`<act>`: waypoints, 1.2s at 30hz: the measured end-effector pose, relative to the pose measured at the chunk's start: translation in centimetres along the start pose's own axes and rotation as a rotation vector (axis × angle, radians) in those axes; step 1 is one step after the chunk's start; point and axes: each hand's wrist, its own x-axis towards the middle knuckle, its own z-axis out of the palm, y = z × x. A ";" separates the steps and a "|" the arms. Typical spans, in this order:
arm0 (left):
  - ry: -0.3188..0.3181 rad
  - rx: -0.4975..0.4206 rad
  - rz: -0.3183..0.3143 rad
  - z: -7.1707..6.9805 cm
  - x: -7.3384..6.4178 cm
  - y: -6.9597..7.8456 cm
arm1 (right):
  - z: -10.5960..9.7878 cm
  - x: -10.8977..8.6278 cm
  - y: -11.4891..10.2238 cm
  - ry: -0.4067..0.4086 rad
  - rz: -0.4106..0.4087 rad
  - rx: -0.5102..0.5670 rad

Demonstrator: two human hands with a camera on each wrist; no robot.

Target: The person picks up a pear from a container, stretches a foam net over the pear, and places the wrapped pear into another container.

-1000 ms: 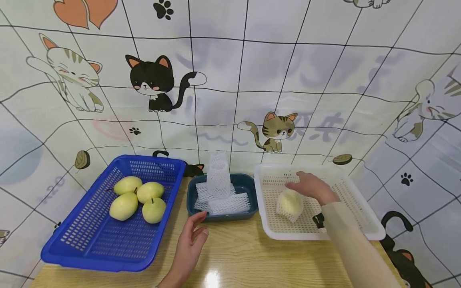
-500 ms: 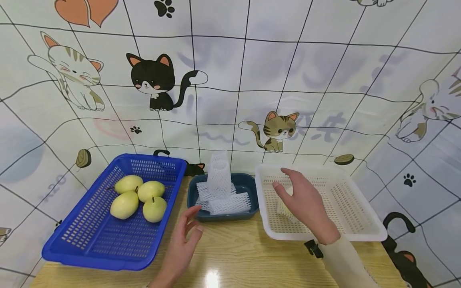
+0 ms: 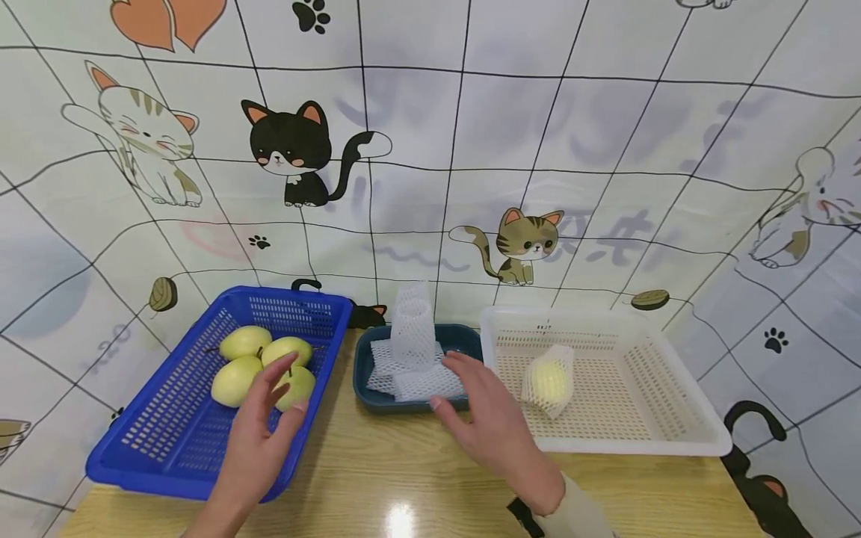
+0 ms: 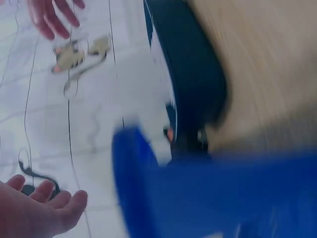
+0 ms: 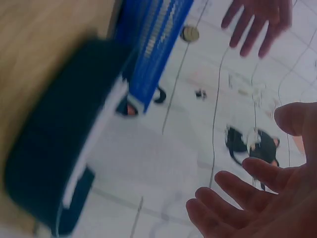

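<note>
Two hands (image 3: 258,436) (image 3: 499,424), loosely spread, hover: left near four green fruits (image 3: 235,381), right beside one teal tub (image 3: 389,406).

High head view, forward-down; close wrist views, teal tray (image 4: 195,74) in both.

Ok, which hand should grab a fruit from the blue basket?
Probably the left hand: it's open near the fruit in the blue basket, while the right hand is by the foam nets.

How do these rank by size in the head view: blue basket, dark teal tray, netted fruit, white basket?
1. Blue basket
2. White basket
3. Dark teal tray
4. Netted fruit
The baskets look fairly close; nearness may favor the blue one.
</note>
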 end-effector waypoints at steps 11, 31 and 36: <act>-0.239 0.361 -0.080 -6.0 3.7 -3.4 | 8.0 -0.3 -3.5 -0.371 -0.399 -0.137; -0.535 0.701 -0.149 -10.1 8.1 -9.8 | 12.8 -0.1 -6.7 -0.557 -0.582 -0.399; -0.641 0.720 -0.188 -10.8 9.9 -9.7 | 12.8 -0.1 -6.7 -0.557 -0.583 -0.415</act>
